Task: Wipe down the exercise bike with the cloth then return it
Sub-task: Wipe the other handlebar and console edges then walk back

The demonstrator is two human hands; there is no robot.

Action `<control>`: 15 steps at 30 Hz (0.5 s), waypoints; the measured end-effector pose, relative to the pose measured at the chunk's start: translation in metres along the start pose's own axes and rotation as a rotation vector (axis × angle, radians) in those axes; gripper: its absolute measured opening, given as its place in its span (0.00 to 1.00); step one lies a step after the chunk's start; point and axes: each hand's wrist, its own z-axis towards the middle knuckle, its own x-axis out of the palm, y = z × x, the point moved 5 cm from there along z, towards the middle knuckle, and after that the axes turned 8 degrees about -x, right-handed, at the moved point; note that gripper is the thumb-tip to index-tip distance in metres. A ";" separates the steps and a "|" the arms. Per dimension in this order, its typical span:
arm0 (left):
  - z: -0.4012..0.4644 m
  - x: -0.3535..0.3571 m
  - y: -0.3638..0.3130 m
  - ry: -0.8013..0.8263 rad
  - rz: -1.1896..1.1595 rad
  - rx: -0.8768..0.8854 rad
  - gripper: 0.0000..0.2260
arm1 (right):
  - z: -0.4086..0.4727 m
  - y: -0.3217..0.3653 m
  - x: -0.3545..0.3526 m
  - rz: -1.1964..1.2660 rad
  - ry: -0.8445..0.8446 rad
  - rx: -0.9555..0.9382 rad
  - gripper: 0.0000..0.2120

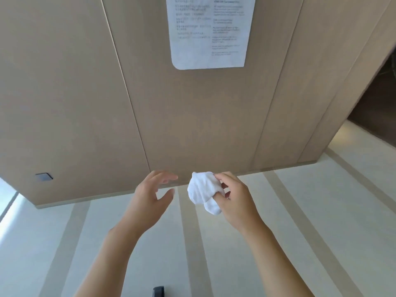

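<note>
A small bunched white cloth [203, 189] is in the air in front of me, gripped by the fingers of my right hand [235, 198]. My left hand [150, 194] hovers just left of the cloth, fingers loosely spread and holding nothing, a small gap between it and the cloth. The exercise bike is out of view, apart from a small dark part [158, 291] at the bottom edge that I cannot identify.
A tan wood-panelled wall [192, 114] faces me, with a white printed notice [210, 31] stuck on it. A small dark square plate [44, 177] sits low on the wall at left. Pale striped floor [278, 211] lies below; a dark opening [377, 99] shows at right.
</note>
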 end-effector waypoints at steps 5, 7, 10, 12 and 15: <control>0.057 -0.057 0.038 -0.133 0.002 -0.066 0.13 | 0.090 0.008 0.053 0.046 0.071 -0.048 0.11; 0.070 -0.071 0.055 -0.162 -0.010 -0.087 0.12 | 0.116 0.007 0.072 0.077 0.093 -0.060 0.11; 0.088 -0.088 0.076 -0.193 0.006 -0.146 0.11 | 0.151 0.004 0.100 0.101 0.146 -0.063 0.12; 0.098 -0.096 0.088 -0.215 0.009 -0.174 0.11 | 0.172 0.000 0.117 0.117 0.184 -0.068 0.12; 0.113 -0.108 0.105 -0.266 0.014 -0.211 0.12 | 0.203 -0.009 0.142 0.131 0.225 -0.090 0.12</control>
